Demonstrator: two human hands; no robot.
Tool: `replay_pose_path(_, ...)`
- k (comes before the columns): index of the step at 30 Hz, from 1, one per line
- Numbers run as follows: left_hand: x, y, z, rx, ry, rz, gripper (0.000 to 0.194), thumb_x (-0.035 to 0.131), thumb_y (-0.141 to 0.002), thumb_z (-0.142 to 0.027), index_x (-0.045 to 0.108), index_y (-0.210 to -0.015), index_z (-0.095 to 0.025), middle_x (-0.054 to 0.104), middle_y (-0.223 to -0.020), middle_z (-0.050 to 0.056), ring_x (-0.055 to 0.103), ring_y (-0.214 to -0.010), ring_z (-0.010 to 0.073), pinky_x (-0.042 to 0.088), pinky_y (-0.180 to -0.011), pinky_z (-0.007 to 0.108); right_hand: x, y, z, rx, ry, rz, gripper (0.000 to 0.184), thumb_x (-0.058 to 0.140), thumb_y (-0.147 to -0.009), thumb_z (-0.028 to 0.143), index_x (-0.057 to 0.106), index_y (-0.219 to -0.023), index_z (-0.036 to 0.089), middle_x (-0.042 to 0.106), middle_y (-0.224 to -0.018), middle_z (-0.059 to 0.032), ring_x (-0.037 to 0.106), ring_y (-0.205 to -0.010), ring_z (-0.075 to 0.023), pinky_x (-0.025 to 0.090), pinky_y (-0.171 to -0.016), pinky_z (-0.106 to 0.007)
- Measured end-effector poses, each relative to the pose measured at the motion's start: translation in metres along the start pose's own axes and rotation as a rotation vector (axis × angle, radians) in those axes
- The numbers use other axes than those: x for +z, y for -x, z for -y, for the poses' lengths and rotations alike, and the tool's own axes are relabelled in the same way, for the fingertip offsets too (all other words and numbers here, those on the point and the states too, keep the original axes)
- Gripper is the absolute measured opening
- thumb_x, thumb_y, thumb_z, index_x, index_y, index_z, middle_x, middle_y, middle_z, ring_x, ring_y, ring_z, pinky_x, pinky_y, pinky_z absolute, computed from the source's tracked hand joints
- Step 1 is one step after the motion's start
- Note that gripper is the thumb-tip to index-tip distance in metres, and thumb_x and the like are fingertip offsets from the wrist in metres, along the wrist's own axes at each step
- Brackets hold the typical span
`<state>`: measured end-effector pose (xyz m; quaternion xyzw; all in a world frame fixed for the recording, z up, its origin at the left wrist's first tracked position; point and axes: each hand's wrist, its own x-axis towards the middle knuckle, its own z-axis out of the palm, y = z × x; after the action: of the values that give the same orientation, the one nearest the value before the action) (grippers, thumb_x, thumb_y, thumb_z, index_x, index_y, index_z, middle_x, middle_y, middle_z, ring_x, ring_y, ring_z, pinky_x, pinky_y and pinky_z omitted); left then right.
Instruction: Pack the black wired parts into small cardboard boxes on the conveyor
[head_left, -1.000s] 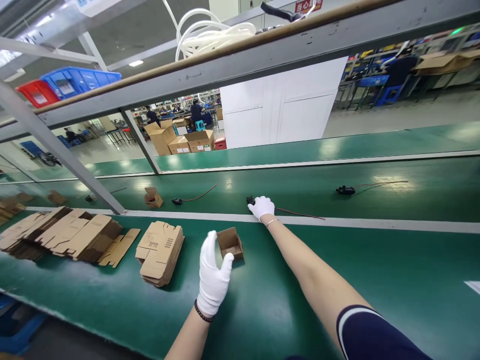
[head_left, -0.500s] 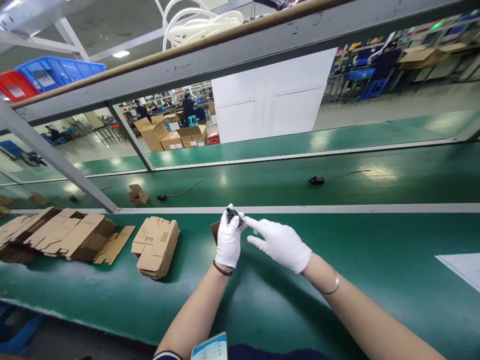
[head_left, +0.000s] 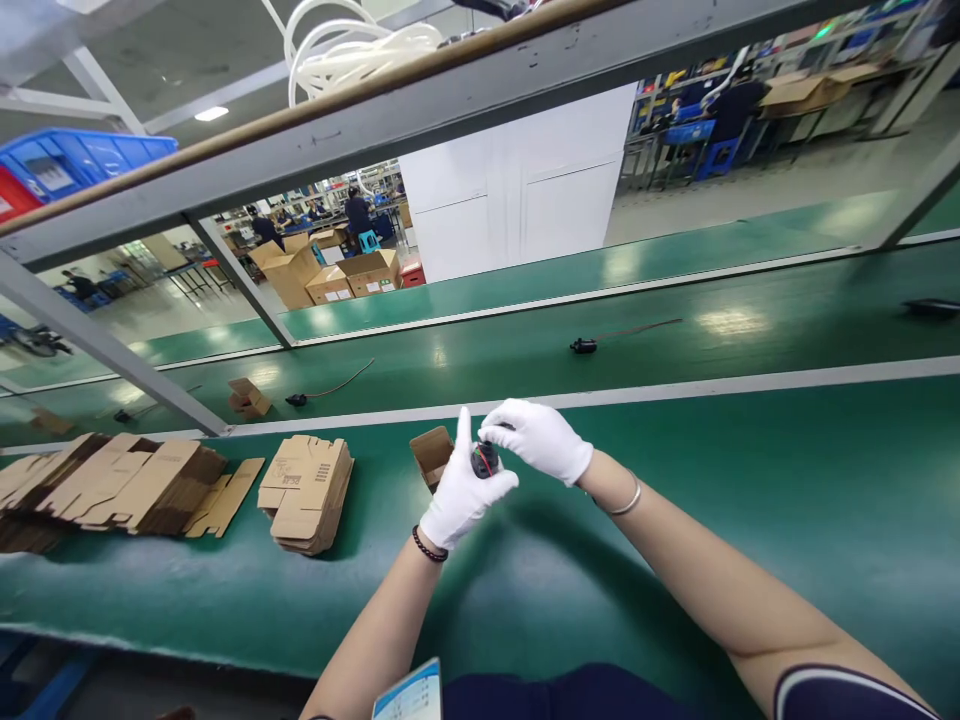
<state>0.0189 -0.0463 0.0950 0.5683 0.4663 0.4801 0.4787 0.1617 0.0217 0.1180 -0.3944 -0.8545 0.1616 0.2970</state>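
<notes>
My left hand point(head_left: 459, 495), in a white glove, cradles a small black device point(head_left: 484, 460) with a red wire showing on it. Its thumb and index finger stand apart around the device. My white-gloved right hand point(head_left: 541, 440) is closed at the device's upper end, fingertips pinched on a dark part there; the glove hides much of that part. Just left of and behind my left hand stands an open brown carton point(head_left: 433, 455), partly covered by the hand.
Flattened cartons point(head_left: 307, 490) lie stacked on the green bench point(head_left: 637, 590), with more piles point(head_left: 135, 480) farther left. Beyond a pale rail, the green belt point(head_left: 480, 365) bears black devices with wires point(head_left: 583, 346) and a small open carton point(head_left: 249, 398). A shelf beam point(head_left: 375, 120) crosses above.
The device has turned in my left hand, so a red wire now shows. My right hand has moved from pointing beside it to pinching at its top. The view has shifted right.
</notes>
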Motion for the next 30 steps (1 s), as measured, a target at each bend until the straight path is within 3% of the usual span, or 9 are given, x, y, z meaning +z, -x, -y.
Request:
replay_pose_path(4,-0.005,-0.007,0.014,0.086,0.225,-0.337,0.042,0.073,-0.066,-0.037,0.054,-0.101,-0.021,0.057,-0.099,0.003,0.056,-0.095,0.0163,0.042,-0.091,0.035,0.021,0.021,-0.001,-0.063,0.175,0.053,0.027,0.042,-0.091,0.031,0.067,-0.099,0.024,0.065,-0.086,-0.0055,0.059,-0.075,-0.0165,0.04,-0.063,-0.026)
replay_pose_path(6,-0.007,-0.01,0.016,0.107,0.45,-0.356,0.041,0.07,-0.069,-0.045,0.052,-0.098,-0.023,0.056,-0.11,0.005,0.055,-0.106,0.018,0.042,-0.093,0.036,0.023,0.033,0.003,-0.135,0.269,0.131,0.026,0.042,-0.09,0.027,0.067,-0.099,0.024,0.065,-0.084,-0.0055,0.057,-0.069,-0.0153,0.037,-0.057,-0.024)
replay_pose_path(9,-0.009,-0.013,0.015,0.081,0.578,-0.282,0.045,0.069,-0.07,-0.049,0.047,-0.101,-0.024,0.06,-0.092,0.002,0.061,-0.083,0.0144,0.049,-0.077,0.032,0.015,0.045,0.012,-0.258,0.327,0.222,0.024,0.044,-0.088,0.021,0.067,-0.092,0.024,0.064,-0.078,-0.0043,0.055,-0.063,-0.0137,0.033,-0.053,-0.024)
replay_pose_path(13,-0.008,-0.009,0.01,0.024,0.316,-0.139,0.052,0.071,-0.068,-0.048,0.049,-0.106,-0.019,0.051,-0.063,-0.006,0.047,-0.05,0.0073,0.042,-0.053,0.023,-0.004,0.043,0.02,-0.246,0.234,0.066,0.027,0.044,-0.09,0.031,0.069,-0.087,0.024,0.065,-0.079,-0.0048,0.056,-0.067,-0.0152,0.036,-0.058,-0.026)
replay_pose_path(18,-0.005,0.002,0.001,-0.081,0.048,0.239,0.063,0.074,-0.063,-0.03,0.051,-0.12,-0.018,0.063,-0.089,0.003,0.054,-0.061,0.011,0.045,-0.054,0.024,-0.009,0.028,0.02,0.085,-0.185,-0.028,0.017,0.056,-0.08,0.035,0.07,-0.078,0.024,0.067,-0.079,-0.0024,0.06,-0.073,-0.0171,0.044,-0.066,-0.028)
replay_pose_path(21,-0.006,0.006,0.0,-0.029,-0.066,0.218,0.077,0.071,-0.065,-0.026,0.039,-0.136,-0.02,0.058,-0.118,0.01,0.06,-0.094,0.0212,0.051,-0.078,0.033,-0.003,0.025,0.017,0.231,-0.534,0.049,0.017,0.065,-0.071,0.037,0.067,-0.077,0.022,0.066,-0.076,-0.0015,0.06,-0.071,-0.0182,0.046,-0.063,-0.029)
replay_pose_path(23,-0.008,0.009,0.003,0.03,-0.122,0.209,0.083,0.072,-0.065,-0.027,0.035,-0.139,-0.018,0.057,-0.121,0.012,0.054,-0.111,0.0256,0.046,-0.092,0.039,0.0,0.025,0.014,0.276,-0.742,0.157,0.021,0.067,-0.069,0.04,0.065,-0.076,0.019,0.063,-0.07,-0.0008,0.056,-0.063,-0.016,0.043,-0.056,-0.027)
replay_pose_path(26,-0.012,0.011,0.007,0.061,-0.133,0.271,0.09,0.074,-0.064,-0.028,0.03,-0.142,-0.016,0.062,-0.112,0.012,0.056,-0.108,0.0265,0.046,-0.094,0.042,0.002,0.026,0.01,0.302,-0.944,0.312,0.028,0.067,-0.071,0.044,0.063,-0.071,0.016,0.057,-0.061,0.0011,0.045,-0.051,-0.0103,0.034,-0.048,-0.024)
replay_pose_path(30,-0.014,0.012,0.011,-0.012,-0.025,0.341,0.097,0.075,-0.064,-0.029,0.022,-0.145,-0.019,0.06,-0.112,0.012,0.061,-0.088,0.0231,0.052,-0.081,0.042,0.004,0.027,0.01,0.283,-0.979,0.336,0.031,0.066,-0.073,0.046,0.064,-0.073,0.015,0.056,-0.06,0.0009,0.043,-0.05,-0.0092,0.034,-0.047,-0.023)
